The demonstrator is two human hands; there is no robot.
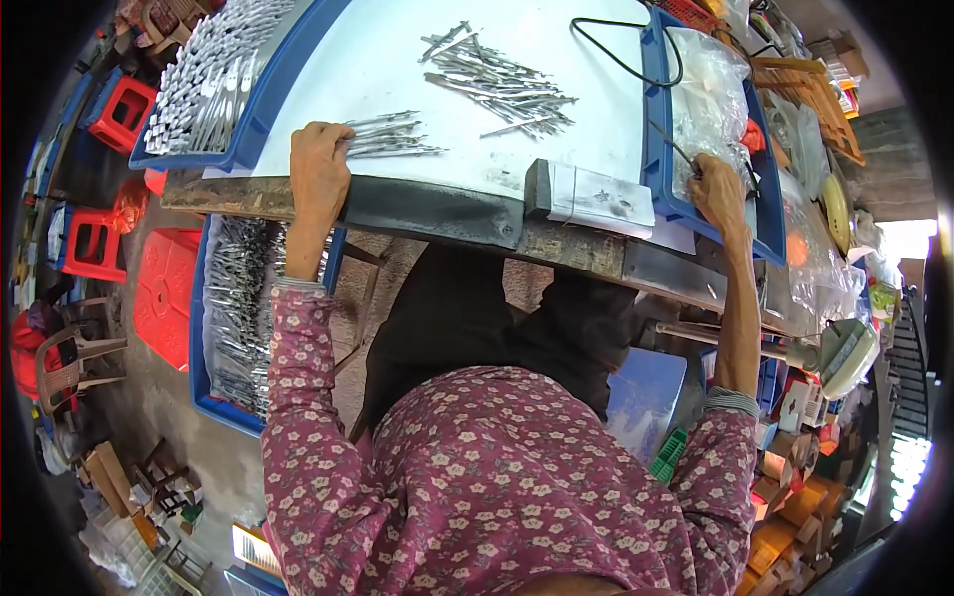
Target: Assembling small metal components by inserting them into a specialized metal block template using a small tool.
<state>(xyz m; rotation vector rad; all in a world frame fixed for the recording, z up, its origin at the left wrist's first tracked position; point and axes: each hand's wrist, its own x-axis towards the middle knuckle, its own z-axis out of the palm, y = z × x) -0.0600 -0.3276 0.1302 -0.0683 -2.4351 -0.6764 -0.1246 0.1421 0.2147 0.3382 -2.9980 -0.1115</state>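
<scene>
Head view: one picture, looking down over the person's chest and both forearms.
Left arm: floral sleeve, reaching up and forward, wrist at the table edge.
Left hand: palm down, fingers curled over the near ends of a small bundle of metal pins on the white tabletop; closed on them.
Right arm: bare forearm stretched nearly straight up to the right blue tray.
Right hand: fingers pinched on a thin dark tool beside a clear plastic bag.
Loose pins: scattered pile mid-table, well apart from both hands.
Lower tray: blue, full of pins, below the left arm.
</scene>
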